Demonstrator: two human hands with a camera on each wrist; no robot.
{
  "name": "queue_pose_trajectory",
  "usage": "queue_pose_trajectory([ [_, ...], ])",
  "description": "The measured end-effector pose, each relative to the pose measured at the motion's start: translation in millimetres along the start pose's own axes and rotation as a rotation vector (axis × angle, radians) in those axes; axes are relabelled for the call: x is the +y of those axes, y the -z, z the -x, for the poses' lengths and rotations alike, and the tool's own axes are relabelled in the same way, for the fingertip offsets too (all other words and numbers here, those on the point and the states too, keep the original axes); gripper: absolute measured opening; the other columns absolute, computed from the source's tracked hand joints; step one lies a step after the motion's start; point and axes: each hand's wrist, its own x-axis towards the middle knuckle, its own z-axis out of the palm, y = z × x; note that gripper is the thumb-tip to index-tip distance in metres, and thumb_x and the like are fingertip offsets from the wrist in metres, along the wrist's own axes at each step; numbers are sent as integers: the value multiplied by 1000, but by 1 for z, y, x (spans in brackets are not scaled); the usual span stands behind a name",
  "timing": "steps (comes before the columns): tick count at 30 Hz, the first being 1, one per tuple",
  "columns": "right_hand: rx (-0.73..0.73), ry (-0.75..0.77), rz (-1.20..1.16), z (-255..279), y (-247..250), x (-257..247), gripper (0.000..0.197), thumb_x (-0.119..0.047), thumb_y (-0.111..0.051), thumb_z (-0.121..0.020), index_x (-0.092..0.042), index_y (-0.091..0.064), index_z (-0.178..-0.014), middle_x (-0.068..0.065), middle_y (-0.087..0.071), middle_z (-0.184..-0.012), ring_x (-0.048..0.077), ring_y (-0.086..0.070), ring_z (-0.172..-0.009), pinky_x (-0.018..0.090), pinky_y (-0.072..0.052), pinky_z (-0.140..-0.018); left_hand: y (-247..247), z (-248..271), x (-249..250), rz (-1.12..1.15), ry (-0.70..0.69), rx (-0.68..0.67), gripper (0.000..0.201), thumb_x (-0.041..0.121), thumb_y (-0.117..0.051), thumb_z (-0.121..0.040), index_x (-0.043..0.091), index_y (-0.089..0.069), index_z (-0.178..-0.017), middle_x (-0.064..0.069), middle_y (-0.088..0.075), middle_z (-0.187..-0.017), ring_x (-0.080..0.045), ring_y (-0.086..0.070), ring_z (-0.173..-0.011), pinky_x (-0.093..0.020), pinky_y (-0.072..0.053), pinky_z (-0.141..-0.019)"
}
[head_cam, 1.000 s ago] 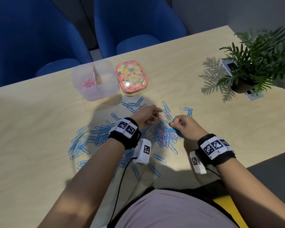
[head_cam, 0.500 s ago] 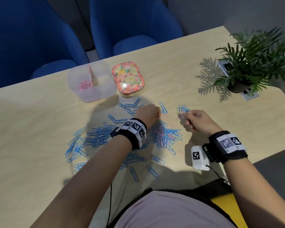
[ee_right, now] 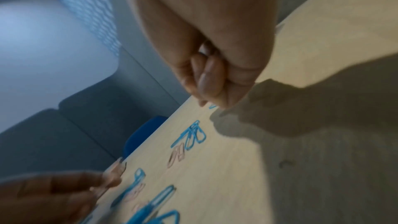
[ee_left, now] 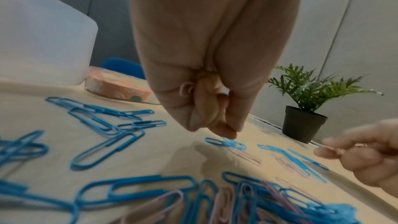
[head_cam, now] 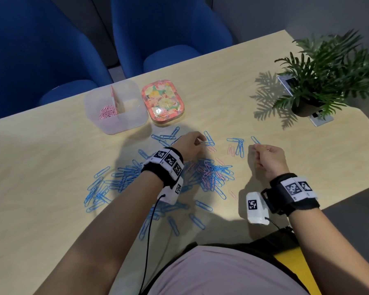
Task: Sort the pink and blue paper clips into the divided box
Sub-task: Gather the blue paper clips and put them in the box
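Blue and pink paper clips lie in a mixed pile [head_cam: 213,175] on the table, with more blue ones [head_cam: 115,179] spread to its left. The clear divided box [head_cam: 115,122] stands at the back and holds pink clips [head_cam: 108,110] in its left compartment. My left hand [head_cam: 197,141] hovers at the pile's far edge, its fingers curled round pink clips [ee_left: 186,88]. My right hand [head_cam: 256,149] is right of the pile with curled fingers, thumb and forefinger pinching a thin clip [ee_left: 336,150] whose colour is unclear. A blue clip [head_cam: 255,140] lies by its fingertips.
A floral tin [head_cam: 163,101] sits just right of the box. A potted plant [head_cam: 320,67] stands at the far right by a table socket. A few blue clips [head_cam: 239,145] and pink clips [head_cam: 231,150] lie between my hands. Blue chairs stand behind the table.
My right hand has left the pile and moved right, past the small cluster of blue clips. My left hand has stayed at the pile's far edge, still curled.
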Motion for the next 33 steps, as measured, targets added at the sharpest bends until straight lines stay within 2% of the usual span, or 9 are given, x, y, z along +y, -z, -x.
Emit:
queue_pose_trajectory([
  [2,76,27,44,2,-5,2,25,-11,-48,-91,-6,-61,-70,5,-46,-56,3,-31,-22,12,-25,-28,-3,0,7,125,50,-40,21,9,-45,-92,6,-61,-106,-2,-51,-83,-16,-46,-71,-16,-38,-60],
  [4,107,42,24,5,-10,1,32,-4,-43,-89,-8,-57,-61,5,-51,-59,2,-35,-24,11,-26,-30,-4,-1,13,350,152,-94,16,8,-43,-91,7,-57,-85,0,-45,-68,-13,-37,-54,-16,-29,-42],
  [7,49,77,-121,11,-19,-3,35,6,-35,-85,-6,-60,-64,8,-55,-61,7,-45,-35,12,-32,-34,-6,-6,13,512,174,-81,26,15,-46,-91,14,-42,-65,0,-38,-62,-12,-31,-50,-18,-23,-42],
  [11,-3,170,99,15,-35,-3,33,0,-45,-80,-10,-65,-55,9,-57,-54,7,-49,-38,18,-39,-40,-8,-7,11,36,-113,16,7,18,-56,-87,14,-56,-83,6,-44,-64,-12,-43,-60,-23,-34,-59],
  [14,-5,256,354,13,-43,-3,18,-14,-56,-67,-6,-63,-52,8,-59,-53,19,-53,-52,25,-42,-56,-6,-8,15,-451,-207,-61,26,12,-47,-87,20,-57,-110,1,-53,-89,-20,-53,-87,-28,-37,-76],
  [18,-22,363,747,11,-46,-4,22,-24,-73,-72,-5,-64,-73,14,-68,-81,31,-60,-83,34,-45,-75,-6,-11,19,-630,-275,-69,27,14,-45,-90,22,-55,-113,-4,-57,-116,-24,-56,-106,-37,-43,-84],
  [22,-88,374,868,13,-55,-8,28,-14,-66,-77,-13,-50,-54,21,-66,-78,36,-61,-88,35,-46,-76,-7,-13,20,-745,-282,-88,20,22,-47,-93,15,-58,-108,-7,-56,-118,-26,-58,-108,-39,-45,-82],
  [28,-182,400,906,18,-49,-9,21,-8,-55,-71,-5,-52,-51,19,-62,-63,36,-57,-68,32,-47,-62,-14,-9,19,-737,-238,-74,25,19,-41,-93,1,-54,-105,-15,-57,-113,-32,-59,-103,-39,-45,-78],
  [33,-238,159,207,17,-14,-17,36,1,-49,-85,-7,-47,-51,-3,-44,-35,3,-36,-29,12,-28,-34,-15,-5,4,-269,-181,-20,20,22,-55,-88,4,-60,-95,-14,-63,-96,-25,-57,-85,-30,-45,-77],
])
